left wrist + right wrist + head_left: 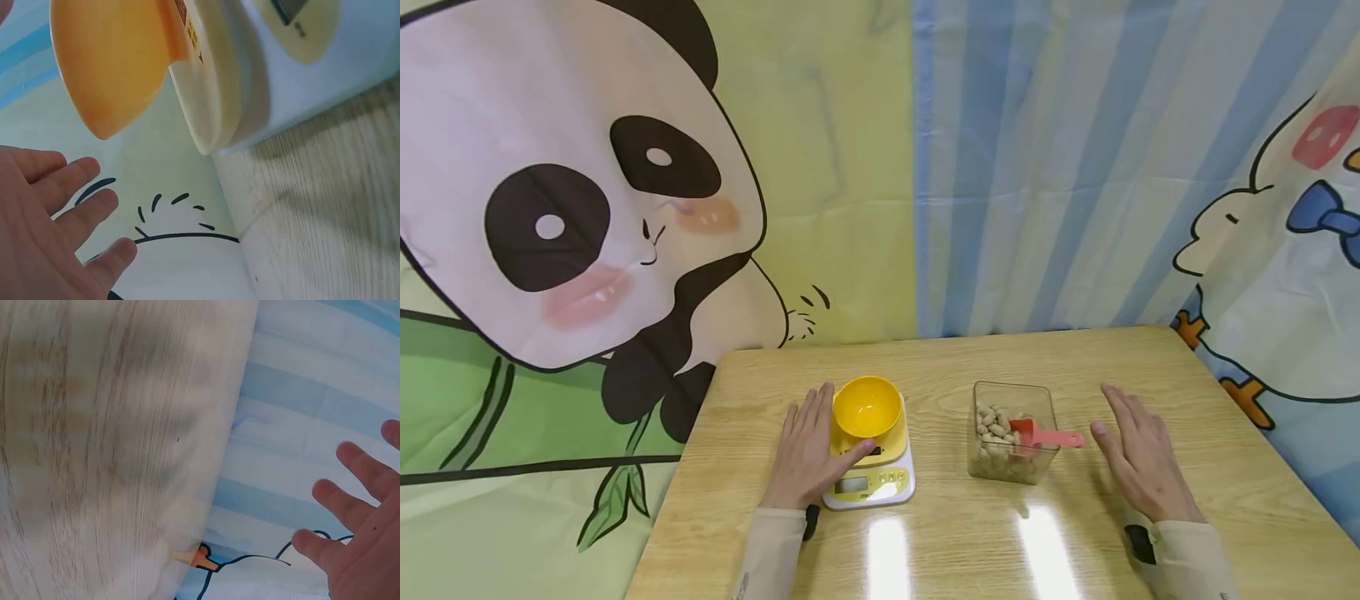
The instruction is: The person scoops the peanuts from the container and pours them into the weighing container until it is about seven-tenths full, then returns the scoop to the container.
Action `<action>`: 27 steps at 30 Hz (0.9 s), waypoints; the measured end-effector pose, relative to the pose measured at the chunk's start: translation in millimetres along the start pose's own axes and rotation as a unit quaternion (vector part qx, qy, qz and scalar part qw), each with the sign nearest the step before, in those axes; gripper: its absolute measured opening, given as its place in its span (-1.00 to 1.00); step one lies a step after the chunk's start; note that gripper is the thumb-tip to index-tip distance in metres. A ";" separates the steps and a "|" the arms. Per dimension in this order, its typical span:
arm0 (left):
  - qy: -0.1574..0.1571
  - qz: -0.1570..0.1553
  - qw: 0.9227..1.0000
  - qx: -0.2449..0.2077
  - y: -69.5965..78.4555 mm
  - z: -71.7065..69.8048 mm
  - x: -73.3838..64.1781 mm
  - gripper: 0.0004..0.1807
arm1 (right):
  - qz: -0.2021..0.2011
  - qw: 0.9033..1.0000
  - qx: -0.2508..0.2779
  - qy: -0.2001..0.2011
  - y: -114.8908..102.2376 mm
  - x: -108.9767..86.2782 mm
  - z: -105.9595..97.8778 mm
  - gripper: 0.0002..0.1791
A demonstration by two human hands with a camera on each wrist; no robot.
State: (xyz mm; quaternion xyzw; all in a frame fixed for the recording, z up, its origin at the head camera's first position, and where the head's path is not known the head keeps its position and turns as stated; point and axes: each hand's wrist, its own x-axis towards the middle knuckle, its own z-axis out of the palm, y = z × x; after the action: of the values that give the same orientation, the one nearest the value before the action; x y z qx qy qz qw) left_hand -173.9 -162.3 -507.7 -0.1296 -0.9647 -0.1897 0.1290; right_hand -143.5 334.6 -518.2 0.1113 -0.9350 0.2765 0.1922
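A yellow bowl (867, 407) stands on a yellow-and-white kitchen scale (874, 483) left of the table's middle. My left hand (808, 450) is just left of the bowl, fingers extended and thumb reaching over the scale. The left wrist view shows a gap between those fingers (87, 215) and the bowl (115, 62). Unshelled peanuts (995, 429) lie in a clear square container (1011, 471) to the right. A red scoop (1052, 437) sits in it, its handle jutting over the right rim. My right hand (1142, 458) hovers right of the handle, fingers spread, holding nothing.
The wooden table (940, 533) ends at a back edge against a hanging cloth. That cloth carries a panda print (572, 183) on the left, blue stripes (1045, 167) in the middle and a white bird figure (1285, 275) on the right.
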 end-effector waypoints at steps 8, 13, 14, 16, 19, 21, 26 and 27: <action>-0.002 0.006 1.000 -0.017 -0.5 5.9 13.7 0.32 | 0.014 0.999 0.040 -0.024 -3.1 -2.3 -6.4 -0.31; -0.005 0.020 1.000 -0.022 7.6 6.5 24.2 0.32 | 0.023 0.997 0.065 -0.035 -6.2 -2.4 -11.5 -0.33; -0.005 0.025 0.999 -0.022 9.7 6.4 26.5 0.32 | 0.024 0.997 0.068 -0.036 -6.5 -2.0 -12.0 -0.33; -0.003 0.038 0.999 -0.019 14.3 6.4 31.2 0.31 | 0.025 0.996 0.073 -0.039 -6.4 -1.5 -12.6 -0.33; -0.007 0.056 0.998 -0.018 23.5 5.8 37.6 0.29 | 0.025 0.996 0.076 -0.041 -6.5 -1.9 -12.9 -0.33; -0.015 0.066 0.998 -0.018 30.8 5.4 41.3 0.29 | 0.025 0.996 0.077 -0.043 -6.9 -2.3 -12.6 -0.33; -0.039 0.097 0.994 -0.017 50.3 6.0 49.5 0.29 | 0.020 0.996 0.079 -0.042 -7.3 -3.4 -11.4 -0.33; -0.041 0.105 0.994 -0.014 54.2 6.5 51.0 0.28 | 0.018 0.996 0.078 -0.041 -7.2 -3.7 -11.1 -0.33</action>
State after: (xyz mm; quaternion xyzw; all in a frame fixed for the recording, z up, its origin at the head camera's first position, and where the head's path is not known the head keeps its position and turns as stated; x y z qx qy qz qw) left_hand -206.5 -100.9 -480.3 -0.2396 -0.9474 -0.1834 0.1064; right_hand -134.5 335.3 -507.7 0.1205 -0.9194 0.3476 0.1390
